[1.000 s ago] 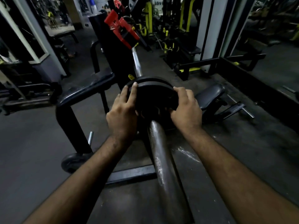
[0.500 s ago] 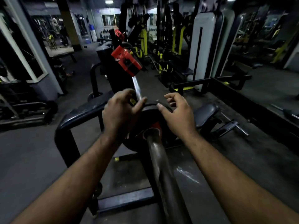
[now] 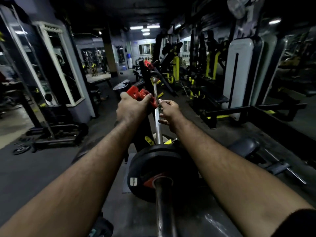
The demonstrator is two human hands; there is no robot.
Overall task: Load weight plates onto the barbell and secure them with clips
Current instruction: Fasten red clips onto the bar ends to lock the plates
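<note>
A steel barbell [image 3: 158, 124] runs straight away from me, with its thick sleeve [image 3: 164, 211] nearest. Black weight plates [image 3: 152, 161] sit on the sleeve, pushed up against the collar. Further along the bar my left hand [image 3: 132, 108] grips a red clip [image 3: 142, 95] that sits at the thin shaft. My right hand [image 3: 169, 111] is right of the bar, thumb and forefinger pinched at the clip's edge and the shaft. A second red clip [image 3: 148, 64] shows far off near the bar's other end.
A black rack upright [image 3: 145, 77] stands left of the bar. A padded bench [image 3: 244, 146] lies at the right, and loose plates [image 3: 22, 149] lie on the floor at the left. Mirrors line the left wall; yellow-and-black machines fill the back right.
Both hands left the plates and reached forward along the bar. The left hand took hold of the red clip. The view tilted up, so the plates now sit lower.
</note>
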